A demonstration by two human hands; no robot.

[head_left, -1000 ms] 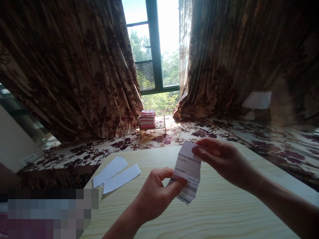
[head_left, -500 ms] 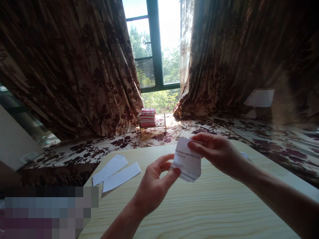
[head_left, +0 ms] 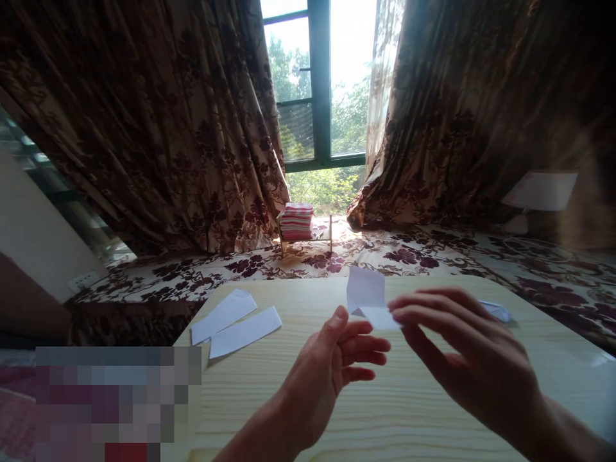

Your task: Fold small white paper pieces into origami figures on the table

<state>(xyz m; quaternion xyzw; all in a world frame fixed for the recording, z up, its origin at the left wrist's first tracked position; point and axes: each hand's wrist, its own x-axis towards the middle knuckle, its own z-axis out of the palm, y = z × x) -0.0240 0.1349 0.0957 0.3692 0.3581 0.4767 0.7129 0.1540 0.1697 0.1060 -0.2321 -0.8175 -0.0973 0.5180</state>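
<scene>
Pinched at one corner between the fingertips of my right hand [head_left: 462,343] is a small folded piece of white paper [head_left: 366,292]. One part of it stands upright and another lies nearly flat, and no print shows on the faces turned to me. My left hand [head_left: 332,372] is open just below and left of the paper, its fingers spread toward my right hand and apart from the paper. Over to the left on the pale wooden table [head_left: 269,404] lie two white paper strips [head_left: 245,332], side by side at a slant.
A white item [head_left: 495,310] lies behind my right hand on the table. Beyond the table, a small stand [head_left: 330,236] bears a stack of pink-striped cloths [head_left: 296,221] on the floral-covered ledge [head_left: 409,256]. A lamp [head_left: 541,190] stands right, by the curtains [head_left: 457,128].
My left hand has let go of the paper and opened. The paper has turned, so its printed side no longer shows, and my right hand holds it at a corner. The view has shifted.
</scene>
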